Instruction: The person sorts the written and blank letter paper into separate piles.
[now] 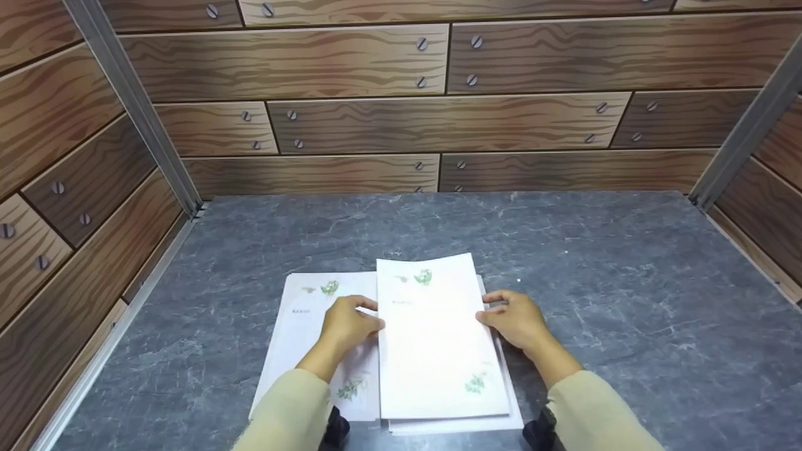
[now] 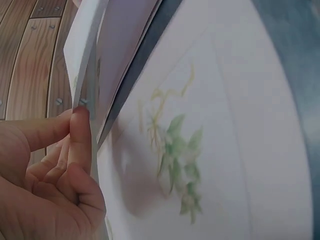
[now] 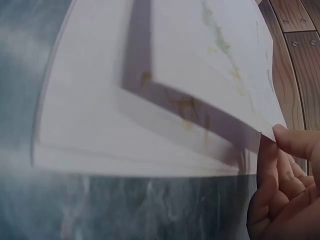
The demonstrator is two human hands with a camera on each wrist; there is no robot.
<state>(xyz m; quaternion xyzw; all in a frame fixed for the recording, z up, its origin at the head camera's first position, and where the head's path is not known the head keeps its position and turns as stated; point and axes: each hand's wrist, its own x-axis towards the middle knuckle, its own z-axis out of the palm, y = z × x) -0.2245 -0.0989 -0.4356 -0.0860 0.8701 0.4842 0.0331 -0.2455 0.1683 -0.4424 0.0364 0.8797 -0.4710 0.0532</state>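
Observation:
A white paper sheet [image 1: 432, 351] with small green plant prints is raised off the table, lying across both hands' reach. My left hand [image 1: 348, 322] pinches its left edge between thumb and fingers. On the opposite edge, the thumb and fingers of my right hand [image 1: 517, 319] pinch it too. Beneath it, a stack of paper [image 1: 456, 426] shows along the bottom and right; the right wrist view reveals a shadowed gap between sheet and stack [image 3: 90, 130]. A second stack with similar prints [image 1: 294, 341] lies flat at the left, partly under my left hand and forearm.
Everything lies on a dark grey marbled tabletop [image 1: 601, 263]. Wood-patterned panels [image 1: 351, 62] stand behind and at both sides, with grey metal posts [image 1: 141, 106] at the corners. Tiny white specks dot the table right of the papers.

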